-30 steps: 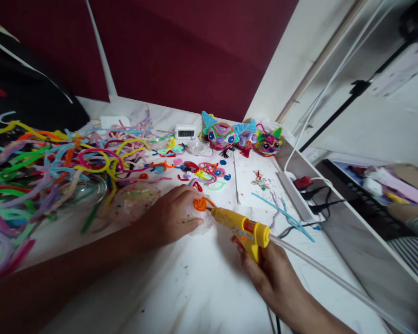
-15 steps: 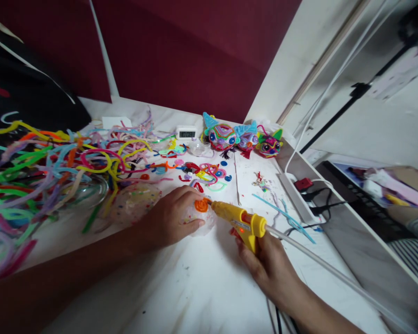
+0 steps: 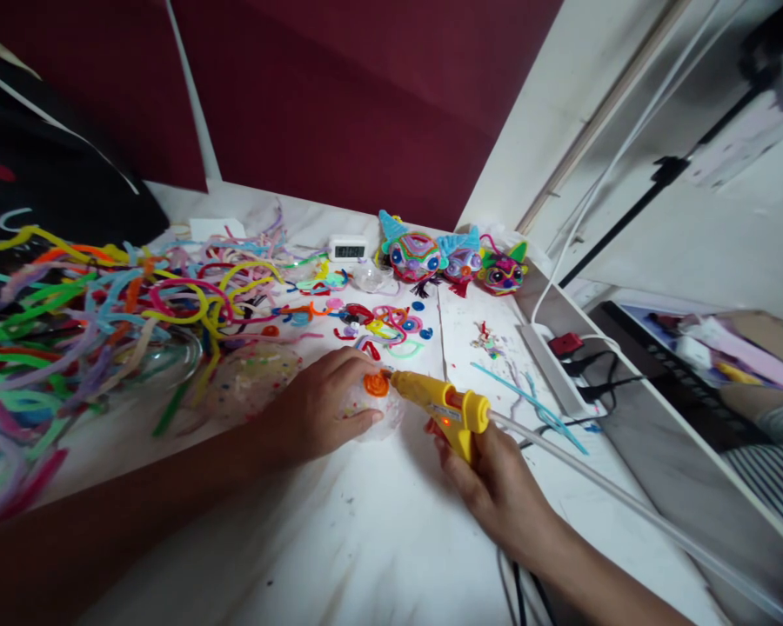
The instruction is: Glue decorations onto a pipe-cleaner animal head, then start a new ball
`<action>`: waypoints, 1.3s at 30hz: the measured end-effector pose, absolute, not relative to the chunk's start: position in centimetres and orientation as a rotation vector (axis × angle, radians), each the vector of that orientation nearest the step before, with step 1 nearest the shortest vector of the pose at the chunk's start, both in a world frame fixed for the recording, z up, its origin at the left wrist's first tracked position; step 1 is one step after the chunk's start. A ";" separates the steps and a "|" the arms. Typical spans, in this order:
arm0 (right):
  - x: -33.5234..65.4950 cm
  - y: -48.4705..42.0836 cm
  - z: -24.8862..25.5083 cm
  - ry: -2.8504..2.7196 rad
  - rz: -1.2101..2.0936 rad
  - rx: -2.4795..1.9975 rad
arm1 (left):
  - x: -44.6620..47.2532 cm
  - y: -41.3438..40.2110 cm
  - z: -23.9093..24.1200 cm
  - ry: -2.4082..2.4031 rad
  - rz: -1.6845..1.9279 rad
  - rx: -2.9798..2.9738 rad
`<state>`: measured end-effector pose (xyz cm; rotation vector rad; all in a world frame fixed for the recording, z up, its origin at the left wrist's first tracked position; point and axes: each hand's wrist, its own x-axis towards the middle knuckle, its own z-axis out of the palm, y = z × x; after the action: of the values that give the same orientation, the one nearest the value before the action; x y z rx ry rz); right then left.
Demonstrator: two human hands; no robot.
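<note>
My left hand (image 3: 330,396) is closed around the left side of a clear plastic ball (image 3: 384,422) on the white table. An orange coil of pipe cleaner (image 3: 376,383) sits on top of the ball, close to my fingertips. In my right hand (image 3: 489,474) is a yellow hot glue gun (image 3: 440,404) with its small orange light lit. A long glue stick (image 3: 574,461) runs out of its back. The gun's nozzle points left, at the right edge of the orange coil; whether it touches I cannot tell.
Loose pipe cleaners (image 3: 104,313) cover the left side. Small coiled pieces (image 3: 382,322) lie beyond the ball. At the back stand a white digital timer (image 3: 348,249) and colourful decorated heads (image 3: 418,252). A power strip (image 3: 565,374) with cables lines the right edge. Another person's striped sleeve (image 3: 773,461) shows there.
The glue gun in my right hand has shifted slightly left and up along the orange coil. My left hand and the ball stay in place.
</note>
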<state>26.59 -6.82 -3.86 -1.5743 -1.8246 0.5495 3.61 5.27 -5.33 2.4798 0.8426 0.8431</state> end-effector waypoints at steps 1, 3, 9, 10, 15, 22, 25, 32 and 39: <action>26.6 -7.0 -3.9 -1.814 0.570 -1.579 | 3.6 5.3 -5.4 0.841 0.838 2.478; 26.7 -7.4 -4.0 -1.791 0.605 -1.596 | 3.6 5.3 -5.5 0.839 0.832 2.471; 26.7 -8.7 -4.2 -1.769 0.636 -1.651 | 3.7 5.4 -5.8 0.817 0.878 2.456; 26.7 -8.9 -4.2 -1.774 0.628 -1.653 | 3.7 5.4 -5.7 0.819 0.878 2.457; 26.5 -9.5 -3.9 -1.804 0.644 -1.626 | 3.6 5.3 -5.5 0.829 0.855 2.443; 26.4 -9.9 -3.7 -1.813 0.651 -1.615 | 3.6 5.4 -5.6 0.848 0.875 2.450; 26.5 -10.1 -3.8 -1.803 0.646 -1.628 | 3.7 5.4 -5.7 0.847 0.883 2.458; 26.6 -10.1 -4.2 -1.804 0.634 -1.601 | 3.7 5.3 -5.5 0.837 0.862 2.441; 26.4 -10.6 -4.0 -1.814 0.699 -1.652 | 3.6 5.2 -5.5 0.854 0.840 2.429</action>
<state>26.36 -10.63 -4.02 -1.6523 -1.8137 0.6991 3.61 5.24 -5.53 2.4286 0.8541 0.8402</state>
